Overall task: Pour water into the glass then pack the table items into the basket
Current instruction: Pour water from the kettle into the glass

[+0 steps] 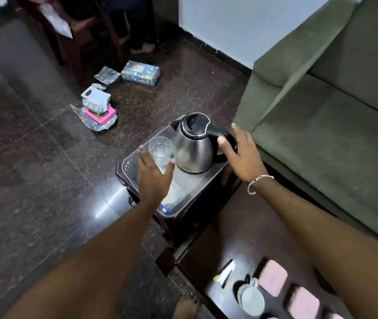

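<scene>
A steel kettle (193, 148) with a black lid and handle stands on a small dark side table (197, 187). Just left of it is a clear glass (160, 150) holding a little water. My left hand (153, 173) wraps around the glass from the near side. My right hand (240, 153) is at the kettle's black handle, fingers spread around it and touching it, not closed. No basket is in view.
A green sofa (333, 111) fills the right. On a dark table at the bottom right lie pink coasters (273, 279), a white cup on a saucer (251, 298) and a pen (226, 272). Wrapped boxes (140, 73) lie on the floor beyond, near a wooden chair (79, 31).
</scene>
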`<state>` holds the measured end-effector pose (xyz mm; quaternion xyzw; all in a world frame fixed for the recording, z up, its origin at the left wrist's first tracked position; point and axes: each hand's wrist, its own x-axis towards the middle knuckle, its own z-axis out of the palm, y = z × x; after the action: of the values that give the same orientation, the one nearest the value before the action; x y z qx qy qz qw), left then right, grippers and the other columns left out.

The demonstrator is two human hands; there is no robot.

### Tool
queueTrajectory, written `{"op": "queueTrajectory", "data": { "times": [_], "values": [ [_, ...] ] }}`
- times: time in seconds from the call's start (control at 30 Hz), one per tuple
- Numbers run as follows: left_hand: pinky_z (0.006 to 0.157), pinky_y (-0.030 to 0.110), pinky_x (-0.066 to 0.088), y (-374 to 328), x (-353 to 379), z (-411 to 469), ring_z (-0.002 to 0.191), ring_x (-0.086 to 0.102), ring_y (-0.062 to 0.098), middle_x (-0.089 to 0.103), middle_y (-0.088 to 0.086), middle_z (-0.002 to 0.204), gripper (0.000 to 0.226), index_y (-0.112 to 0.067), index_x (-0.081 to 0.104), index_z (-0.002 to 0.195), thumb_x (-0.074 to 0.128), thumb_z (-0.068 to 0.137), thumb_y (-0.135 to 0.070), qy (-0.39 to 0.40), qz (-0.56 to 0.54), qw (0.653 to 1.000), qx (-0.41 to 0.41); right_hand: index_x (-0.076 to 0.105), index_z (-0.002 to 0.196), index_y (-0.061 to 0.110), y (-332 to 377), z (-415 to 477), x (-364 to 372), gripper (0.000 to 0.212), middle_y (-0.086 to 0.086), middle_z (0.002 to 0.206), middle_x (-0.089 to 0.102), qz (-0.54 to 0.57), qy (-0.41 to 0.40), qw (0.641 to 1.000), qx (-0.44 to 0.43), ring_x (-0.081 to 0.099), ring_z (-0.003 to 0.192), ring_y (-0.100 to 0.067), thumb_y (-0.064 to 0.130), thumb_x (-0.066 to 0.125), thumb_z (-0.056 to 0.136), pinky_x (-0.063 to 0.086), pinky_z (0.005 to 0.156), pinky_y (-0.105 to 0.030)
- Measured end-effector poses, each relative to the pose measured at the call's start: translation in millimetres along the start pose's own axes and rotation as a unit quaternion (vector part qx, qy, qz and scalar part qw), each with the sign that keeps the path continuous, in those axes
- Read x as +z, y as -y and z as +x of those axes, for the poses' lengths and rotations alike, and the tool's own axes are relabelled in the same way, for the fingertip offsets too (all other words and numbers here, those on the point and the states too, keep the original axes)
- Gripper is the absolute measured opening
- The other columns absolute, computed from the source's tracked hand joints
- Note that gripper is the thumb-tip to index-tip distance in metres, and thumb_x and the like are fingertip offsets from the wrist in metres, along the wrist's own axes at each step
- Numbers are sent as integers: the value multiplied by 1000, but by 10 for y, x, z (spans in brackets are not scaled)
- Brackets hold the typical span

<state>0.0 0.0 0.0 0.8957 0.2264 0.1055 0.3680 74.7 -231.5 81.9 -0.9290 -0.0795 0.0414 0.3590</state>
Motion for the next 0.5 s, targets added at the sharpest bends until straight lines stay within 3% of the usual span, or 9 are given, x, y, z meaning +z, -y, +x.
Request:
{"op": "queueTrajectory", "data": {
  "times": [0.07, 0.1, 0.17, 0.2, 0.27, 0.33, 0.4, 0.5],
  "values": [
    [111, 47, 41, 118, 77, 174, 141, 43, 41, 37, 25, 156, 107, 1, 20, 158, 78, 83, -49, -15, -41, 997, -67, 59, 132, 25, -14, 219, 83, 57, 0, 130, 62, 64, -18, 997, 32, 56, 122, -11, 66, 44, 94, 41, 107, -44],
    [109, 45, 42, 204, 127, 259, 139, 46, 40, 39, 23, 155, 107, -1, 23, 157, 82, 81, -46, -8, -52, 994, -93, 68, 110, 25, -30, 335, 132, 52, 5, 107, 70, 76, -24, 996, 41, 63, 101, -2, 68, 44, 93, 47, 96, -39],
    [107, 42, 43, 361, 223, 395, 134, 50, 37, 44, 19, 149, 101, -5, 32, 153, 88, 76, -38, 19, -76, 991, -113, 59, 73, 18, -69, 528, 229, 60, 10, 64, 62, 72, -25, 995, 71, 55, 63, 1, 72, 42, 91, 44, 69, -33],
    [106, 41, 44, 423, 283, 447, 131, 53, 35, 47, 17, 146, 97, -7, 37, 150, 90, 74, -34, 28, -89, 990, -109, 49, 63, 16, -90, 607, 283, 64, 10, 52, 55, 70, -26, 993, 87, 48, 54, -2, 73, 41, 91, 39, 61, -33],
    [104, 43, 50, 500, 337, 511, 124, 58, 31, 52, 12, 140, 90, -12, 43, 143, 93, 70, -28, 41, -117, 989, -86, 44, 54, 16, -126, 689, 333, 69, 13, 42, 52, 85, -35, 990, 110, 45, 44, -4, 76, 41, 88, 34, 54, -31],
    [101, 45, 53, 553, 400, 592, 120, 61, 28, 55, 9, 137, 86, -15, 46, 138, 94, 67, -23, 44, -144, 986, -76, 59, 54, 14, -169, 781, 369, 76, 5, 44, 62, 122, -38, 981, 145, 57, 41, -8, 80, 40, 85, 40, 52, -26],
    [95, 37, 51, 541, 433, 657, 116, 61, 27, 58, 7, 132, 85, -16, 47, 135, 94, 65, -26, 37, -139, 988, -62, 67, 58, 9, -194, 848, 402, 80, -4, 45, 65, 146, -41, 975, 162, 62, 41, -9, 79, 39, 86, 42, 45, -17],
    [88, 26, 43, 520, 483, 747, 110, 58, 17, 57, -6, 128, 86, -19, 44, 135, 93, 64, -28, 34, -147, 987, -49, 63, 60, 8, -224, 881, 457, 73, -2, 47, 61, 173, -73, 967, 173, 53, 32, -2, 71, 42, 91, 34, 33, -11]
  ]
}}
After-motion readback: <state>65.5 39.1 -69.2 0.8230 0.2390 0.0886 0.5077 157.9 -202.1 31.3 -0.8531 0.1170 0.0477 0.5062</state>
